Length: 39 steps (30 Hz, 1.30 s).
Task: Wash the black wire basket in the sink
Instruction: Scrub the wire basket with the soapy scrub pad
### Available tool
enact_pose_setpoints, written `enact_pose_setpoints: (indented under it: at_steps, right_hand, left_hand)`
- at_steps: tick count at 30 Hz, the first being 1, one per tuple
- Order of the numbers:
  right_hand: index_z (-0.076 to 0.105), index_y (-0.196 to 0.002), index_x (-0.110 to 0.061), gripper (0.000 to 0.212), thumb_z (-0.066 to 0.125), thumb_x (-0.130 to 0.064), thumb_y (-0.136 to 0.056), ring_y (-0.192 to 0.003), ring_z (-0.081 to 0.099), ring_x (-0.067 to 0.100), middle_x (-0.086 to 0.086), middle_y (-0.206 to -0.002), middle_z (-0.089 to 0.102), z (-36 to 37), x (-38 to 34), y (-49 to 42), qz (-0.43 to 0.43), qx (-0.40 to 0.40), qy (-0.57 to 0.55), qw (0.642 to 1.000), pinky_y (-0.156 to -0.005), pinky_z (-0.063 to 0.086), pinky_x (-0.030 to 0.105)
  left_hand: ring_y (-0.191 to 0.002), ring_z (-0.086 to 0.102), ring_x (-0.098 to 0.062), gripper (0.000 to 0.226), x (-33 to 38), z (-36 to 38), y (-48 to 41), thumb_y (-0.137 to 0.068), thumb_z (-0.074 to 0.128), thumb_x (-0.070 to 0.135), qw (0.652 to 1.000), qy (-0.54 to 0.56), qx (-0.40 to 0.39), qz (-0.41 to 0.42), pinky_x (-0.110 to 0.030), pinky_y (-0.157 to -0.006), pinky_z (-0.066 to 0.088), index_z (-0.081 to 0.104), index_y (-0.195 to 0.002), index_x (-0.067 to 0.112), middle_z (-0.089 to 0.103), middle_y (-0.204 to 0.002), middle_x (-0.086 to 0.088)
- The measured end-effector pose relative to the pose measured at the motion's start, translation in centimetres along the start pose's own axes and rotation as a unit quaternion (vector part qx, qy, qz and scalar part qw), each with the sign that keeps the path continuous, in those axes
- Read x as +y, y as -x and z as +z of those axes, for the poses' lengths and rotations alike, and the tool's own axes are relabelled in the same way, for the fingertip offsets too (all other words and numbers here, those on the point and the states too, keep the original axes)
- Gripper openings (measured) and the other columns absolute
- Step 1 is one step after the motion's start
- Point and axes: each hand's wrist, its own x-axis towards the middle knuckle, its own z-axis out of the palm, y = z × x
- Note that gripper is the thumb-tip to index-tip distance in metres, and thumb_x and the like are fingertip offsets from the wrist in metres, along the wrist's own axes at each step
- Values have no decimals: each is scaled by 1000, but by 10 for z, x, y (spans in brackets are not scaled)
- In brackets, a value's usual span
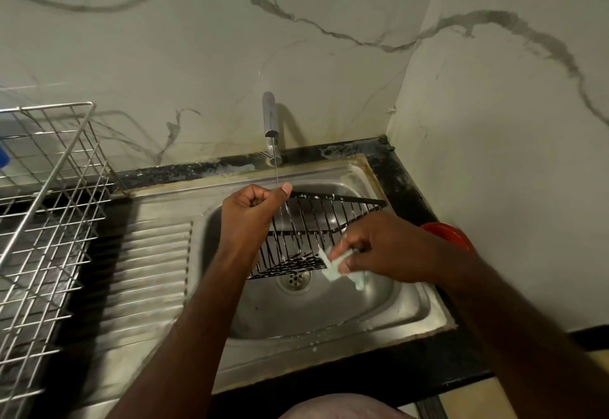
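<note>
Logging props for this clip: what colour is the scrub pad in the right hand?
Pale green, nearly white with suds; the pad shows in the head view, pinched by the right hand.

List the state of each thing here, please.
Black wire basket: tilted in sink, soapy.
Chrome tap: running thinly.
Pale green sponge: pinched, against basket.
Left hand: grip on basket rim.
Right hand: holds sponge.
Steel sink: drain open.
</note>
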Motion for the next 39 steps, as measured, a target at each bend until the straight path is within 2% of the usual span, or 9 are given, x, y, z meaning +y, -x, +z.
enact_pose_setpoints:
  at_steps: [3, 6, 14, 20, 23, 26, 30, 35, 39]
  right_hand:
    - [72, -106, -22, 19, 71, -20, -87, -83, 69, 5, -8, -107, 72, -13, 3, -11, 24, 148, -79, 985, -77, 56, 17]
    - [72, -108, -19, 20, 71, -18, -88, -84, 62, -4, -6, -108, 70, -13, 5, -28, 36, 261, -38, 964, -69, 43, 0]
    - [73, -107, -19, 20, 70, -18, -87, -88, 64, -3, -12, -105, 69, -4, 3, -7, 35, 45, 40, 998, -77, 49, 9]
    - [72, -106, -15, 17, 66, -11, -91, -77, 62, -5, -5, -103, 70, -18, 9, -25, 40, 262, -17, 964, -68, 48, 3]
    - [70, -112, -14, 19, 60, -14, -95, -81, 58, -3, -2, -109, 67, -4, 6, -23, 39, 232, 53, 971, -66, 44, 2]
    - [69, -115, -19, 22, 59, -22, -96, -95, 55, -1, -4, -117, 65, 12, 11, -9, 29, 166, 105, 980, -88, 42, 11]
    - [71, -110, -21, 19, 65, -22, -92, -96, 63, 2, -7, -113, 69, 2, 19, 5, 36, 68, 52, 996, -92, 50, 23]
    - [71, -108, -14, 17, 62, -8, -93, -76, 69, 9, 3, -101, 72, -18, 25, -17, 57, 283, -41, 957, -65, 55, 14]
    - [70, -112, -15, 20, 64, -15, -93, -85, 61, 3, -1, -109, 67, -9, 21, -17, 72, 244, 61, 965, -69, 43, 6]
  left_hand:
    - [-42, 33, -3, 33, -2, 0, 1, -89, 72, 23, 1000, 19, -1, -8, -12, -52, 43, 51, -67, 13, 40, -48, 10]
    - [-42, 33, -2, 32, -4, 1, 4, -90, 71, 23, 1000, 21, 0, 0, -13, -51, 42, 51, -69, 11, 40, -48, 10]
    - [-42, 35, -1, 36, -2, -4, 6, -90, 72, 19, 1000, 14, 24, 15, -11, -52, 43, 49, -63, 14, 42, -44, 12]
    - [-43, 32, -3, 34, -2, -4, 5, -90, 71, 20, 1000, 13, 22, 10, -12, -53, 43, 49, -64, 13, 39, -46, 12]
    - [-47, 32, -6, 34, -4, -5, 4, -89, 72, 21, 999, 18, 34, 6, -18, -55, 45, 50, -65, 13, 39, -49, 10]
    - [-50, 33, -9, 33, -8, -8, 2, -89, 73, 22, 998, 30, 51, 8, -21, -56, 47, 50, -67, 12, 40, -52, 6]
    - [-62, 38, -24, 30, -12, -14, 0, -89, 73, 25, 998, 38, 49, 7, -37, -74, 54, 56, -72, 8, 45, -65, -11]
    - [-56, 37, -19, 36, -11, -14, 0, -90, 71, 23, 998, 55, 42, 5, -33, -76, 49, 51, -61, 19, 42, -59, -5]
    - [-56, 36, -19, 36, -10, -15, 3, -90, 71, 22, 997, 62, 51, 5, -32, -75, 49, 50, -61, 18, 42, -61, -9]
